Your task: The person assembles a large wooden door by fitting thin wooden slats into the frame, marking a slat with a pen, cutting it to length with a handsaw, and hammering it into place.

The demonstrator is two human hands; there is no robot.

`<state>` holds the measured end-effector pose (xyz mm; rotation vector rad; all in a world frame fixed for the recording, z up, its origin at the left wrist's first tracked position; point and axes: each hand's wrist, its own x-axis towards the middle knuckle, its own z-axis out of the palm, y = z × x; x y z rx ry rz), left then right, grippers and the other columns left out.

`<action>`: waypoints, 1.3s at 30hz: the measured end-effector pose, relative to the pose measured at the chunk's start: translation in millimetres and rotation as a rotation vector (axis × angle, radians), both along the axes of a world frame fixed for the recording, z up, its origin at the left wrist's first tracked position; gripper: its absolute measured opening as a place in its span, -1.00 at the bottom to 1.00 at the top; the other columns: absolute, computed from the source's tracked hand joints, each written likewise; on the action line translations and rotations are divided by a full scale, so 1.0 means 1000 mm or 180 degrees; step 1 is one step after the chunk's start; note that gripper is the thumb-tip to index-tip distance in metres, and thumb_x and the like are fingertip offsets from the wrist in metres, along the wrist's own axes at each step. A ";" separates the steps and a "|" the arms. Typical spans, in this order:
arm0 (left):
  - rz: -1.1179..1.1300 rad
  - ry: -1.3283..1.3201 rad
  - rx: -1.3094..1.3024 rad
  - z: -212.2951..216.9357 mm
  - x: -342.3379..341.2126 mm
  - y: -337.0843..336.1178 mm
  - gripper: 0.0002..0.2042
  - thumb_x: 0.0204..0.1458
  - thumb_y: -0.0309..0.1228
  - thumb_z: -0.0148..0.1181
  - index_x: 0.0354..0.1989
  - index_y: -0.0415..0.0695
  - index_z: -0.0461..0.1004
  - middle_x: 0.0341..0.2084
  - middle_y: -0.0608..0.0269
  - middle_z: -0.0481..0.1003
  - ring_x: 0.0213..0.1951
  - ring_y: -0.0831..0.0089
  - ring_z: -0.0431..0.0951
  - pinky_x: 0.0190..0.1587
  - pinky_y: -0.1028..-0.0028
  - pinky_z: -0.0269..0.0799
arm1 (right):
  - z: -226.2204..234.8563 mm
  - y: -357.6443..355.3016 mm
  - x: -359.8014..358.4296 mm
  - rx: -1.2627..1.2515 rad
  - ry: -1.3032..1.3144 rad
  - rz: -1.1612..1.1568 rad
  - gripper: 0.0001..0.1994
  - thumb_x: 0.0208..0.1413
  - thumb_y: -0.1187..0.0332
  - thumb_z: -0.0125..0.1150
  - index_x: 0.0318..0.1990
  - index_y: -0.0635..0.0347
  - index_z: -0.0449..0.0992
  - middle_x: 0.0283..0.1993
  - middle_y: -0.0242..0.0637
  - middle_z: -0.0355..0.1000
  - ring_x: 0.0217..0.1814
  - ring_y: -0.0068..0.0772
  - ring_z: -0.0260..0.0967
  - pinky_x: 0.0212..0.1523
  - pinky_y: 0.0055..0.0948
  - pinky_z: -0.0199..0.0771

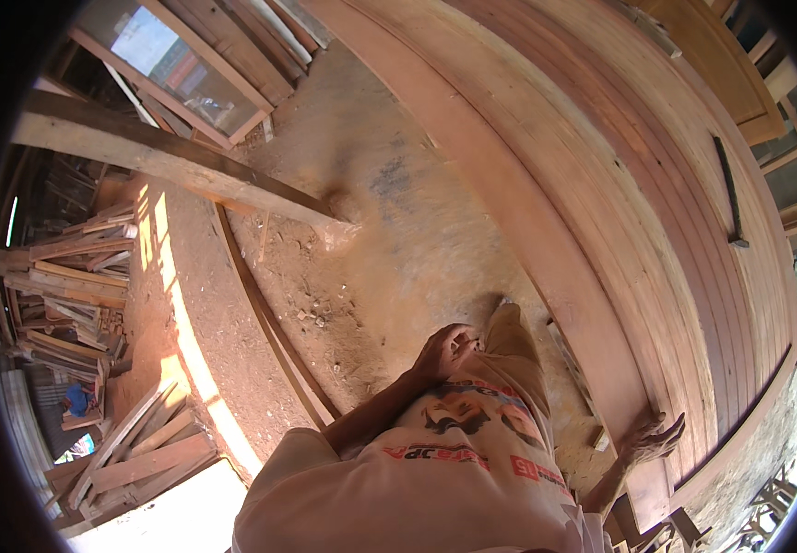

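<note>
The right hand (654, 439) is seen nearest the lower edge, fingers spread wide and laid flat on the near end of the large wooden panel (601, 212); nothing is enclosed in its grip; the panel lies directly under and ahead of this hand, its long axis running away from the person toward the upper left of the view; the right hand is plainly the nearer one to it. The left hand (446, 351) is held against the front of the light printed shirt (454, 461), fingers curled inward; whether anything small is held in that grip cannot be told; it stands apart from the panel, to its left. The panel is noted as reddish-brown, built of long parallel boards with raised mouldings; a dark narrow metal bar (728, 194) is fixed near its far right side. Beyond, a sawdust-strewn floor (371, 240) is recorded; a thick timber beam (168, 157) crosses it; stacked wood offcuts (71, 295) lie at far left; framed glazed panels (177, 69) lean at the top.
</note>
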<state>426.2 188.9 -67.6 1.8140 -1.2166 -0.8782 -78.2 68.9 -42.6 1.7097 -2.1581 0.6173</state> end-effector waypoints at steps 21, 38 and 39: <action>0.0672 -0.0153 0.1221 -0.021 0.339 -0.106 -0.57 0.24 -0.24 0.34 0.16 -0.27 0.52 -0.10 -0.07 0.67 -0.03 0.14 0.70 0.06 0.21 0.60 | 0.112 -0.317 0.558 0.0620 -0.1458 0.3188 -0.71 0.34 0.34 0.31 0.11 0.28 0.59 0.01 -0.08 0.58 -0.08 -0.14 0.56 0.03 -0.12 0.52; 0.1868 0.1111 0.1701 -0.183 0.686 -0.143 -0.58 0.22 -0.11 0.32 -0.04 -0.29 0.64 -0.29 0.04 0.69 -0.25 0.27 0.68 -0.09 0.26 0.58 | 0.085 -0.381 0.830 0.1063 -0.1285 0.2402 -0.68 0.29 0.28 0.34 0.09 0.26 0.60 0.02 -0.03 0.60 -0.05 -0.09 0.61 0.06 -0.08 0.49; 0.1560 0.0719 0.1619 -0.198 0.717 -0.153 -0.59 0.22 -0.11 0.32 -0.07 -0.28 0.65 -0.35 0.09 0.69 -0.31 0.29 0.66 -0.13 0.26 0.57 | 0.087 -0.378 0.842 0.1026 -0.1298 0.2386 -0.70 0.29 0.31 0.33 0.08 0.29 0.60 0.00 -0.01 0.60 -0.07 -0.08 0.62 0.01 -0.10 0.54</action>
